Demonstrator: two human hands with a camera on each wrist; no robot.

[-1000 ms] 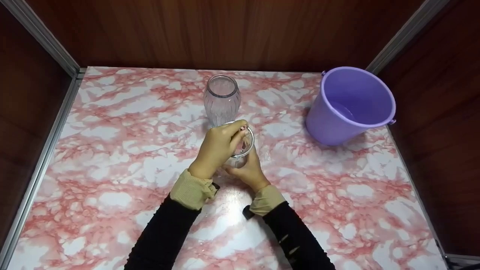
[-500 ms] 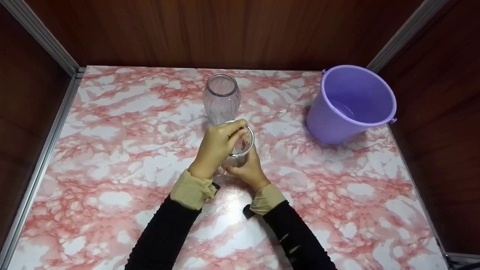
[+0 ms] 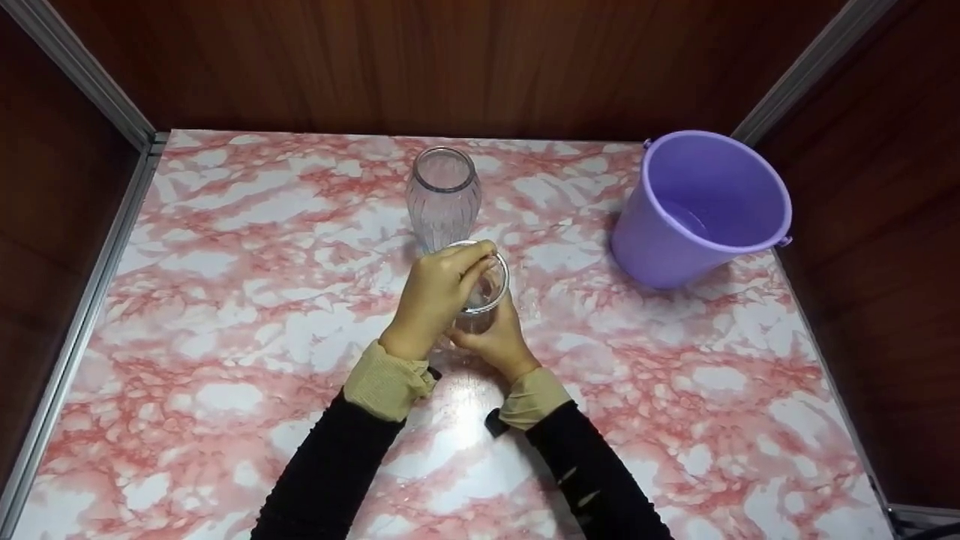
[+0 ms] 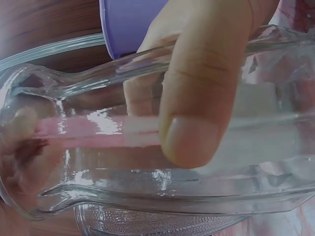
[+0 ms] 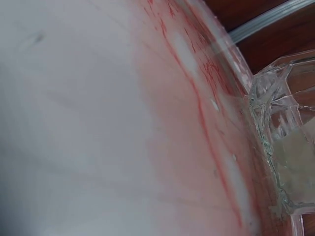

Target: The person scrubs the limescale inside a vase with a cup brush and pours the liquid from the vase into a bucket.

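Observation:
In the head view my right hand [image 3: 499,341] holds a clear glass vase [image 3: 480,309] around its side, its mouth facing up. My left hand [image 3: 431,296] is at the vase's rim, fingertips bent into the mouth. Through the glass in the left wrist view, those fingers [image 4: 24,147] pinch a stick with a pink handle [image 4: 83,132] that runs lengthwise inside. The right thumb [image 4: 194,132] presses across the outside. A pale, wide part [image 4: 266,118] shows further down in the vase; its kind is unclear. The right wrist view catches only the vase's faceted base [image 5: 275,123].
A second clear ribbed vase [image 3: 445,206] stands upright just behind the hands. To the back right is a purple bucket [image 3: 667,255]. The table [image 3: 225,405] has a red-and-white marbled top, with dark wood panels [image 3: 480,67] along the back and sides.
Both hands stay at the same vase. A bit of pink between the left fingertips a second ago is now hidden, and the left wrist has shifted very slightly.

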